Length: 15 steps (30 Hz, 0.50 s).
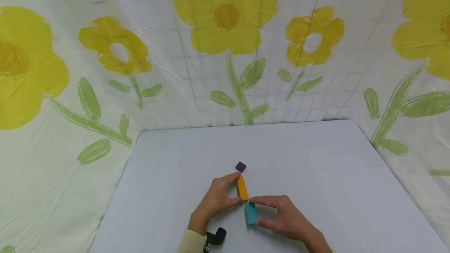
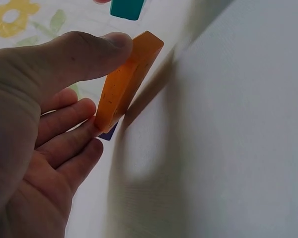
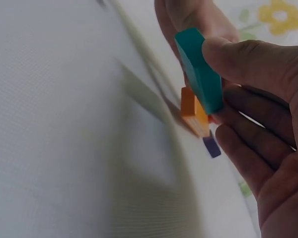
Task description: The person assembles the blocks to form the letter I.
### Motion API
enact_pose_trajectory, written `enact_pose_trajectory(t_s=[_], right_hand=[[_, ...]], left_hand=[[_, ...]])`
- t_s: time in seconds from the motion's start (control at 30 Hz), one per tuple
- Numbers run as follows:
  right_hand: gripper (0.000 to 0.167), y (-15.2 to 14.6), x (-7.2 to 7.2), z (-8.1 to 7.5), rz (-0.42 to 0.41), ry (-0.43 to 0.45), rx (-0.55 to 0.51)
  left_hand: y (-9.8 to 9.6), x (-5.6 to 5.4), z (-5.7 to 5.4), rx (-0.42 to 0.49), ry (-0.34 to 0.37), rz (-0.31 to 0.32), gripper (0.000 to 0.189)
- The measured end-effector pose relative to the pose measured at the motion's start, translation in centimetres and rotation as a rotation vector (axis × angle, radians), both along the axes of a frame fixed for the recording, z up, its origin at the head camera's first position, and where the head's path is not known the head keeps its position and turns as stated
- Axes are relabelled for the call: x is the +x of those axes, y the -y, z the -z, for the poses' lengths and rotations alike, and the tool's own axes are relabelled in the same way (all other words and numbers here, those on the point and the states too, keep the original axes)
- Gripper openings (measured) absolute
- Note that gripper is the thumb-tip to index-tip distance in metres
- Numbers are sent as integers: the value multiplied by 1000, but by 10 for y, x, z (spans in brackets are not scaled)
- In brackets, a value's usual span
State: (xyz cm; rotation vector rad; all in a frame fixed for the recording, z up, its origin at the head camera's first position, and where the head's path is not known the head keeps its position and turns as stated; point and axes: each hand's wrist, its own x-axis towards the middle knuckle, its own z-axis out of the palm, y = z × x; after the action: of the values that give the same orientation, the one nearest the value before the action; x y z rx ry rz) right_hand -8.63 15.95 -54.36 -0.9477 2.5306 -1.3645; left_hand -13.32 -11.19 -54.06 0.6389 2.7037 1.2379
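A long orange block (image 1: 242, 187) is pinched by my left hand (image 1: 218, 197), with the thumb at its near end and a fingertip at its far end. My right hand (image 1: 286, 218) pinches a teal block (image 1: 251, 213) lengthwise between thumb and fingers. In the head view the teal block lies just nearer than the orange one, the two almost end to end; whether they touch I cannot tell. A small dark purple block (image 1: 240, 166) sits on the table past the orange block's far end. The right wrist view shows the purple block (image 3: 211, 145) partly behind the orange one.
All of this is on a white table (image 1: 168, 155). A black curved piece (image 1: 217, 236) sticks out by my left wrist at the sleeve. Behind the table and along its sides hangs a white curtain (image 1: 183, 77) printed with yellow flowers.
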Motion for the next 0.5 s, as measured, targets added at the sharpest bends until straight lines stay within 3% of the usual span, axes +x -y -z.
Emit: enact_pose_trajectory(t_s=[0.5], right_hand=[[52,8,4,9,-27,64,50]], left_hand=[[1,-4,4,-39,9,11,82]])
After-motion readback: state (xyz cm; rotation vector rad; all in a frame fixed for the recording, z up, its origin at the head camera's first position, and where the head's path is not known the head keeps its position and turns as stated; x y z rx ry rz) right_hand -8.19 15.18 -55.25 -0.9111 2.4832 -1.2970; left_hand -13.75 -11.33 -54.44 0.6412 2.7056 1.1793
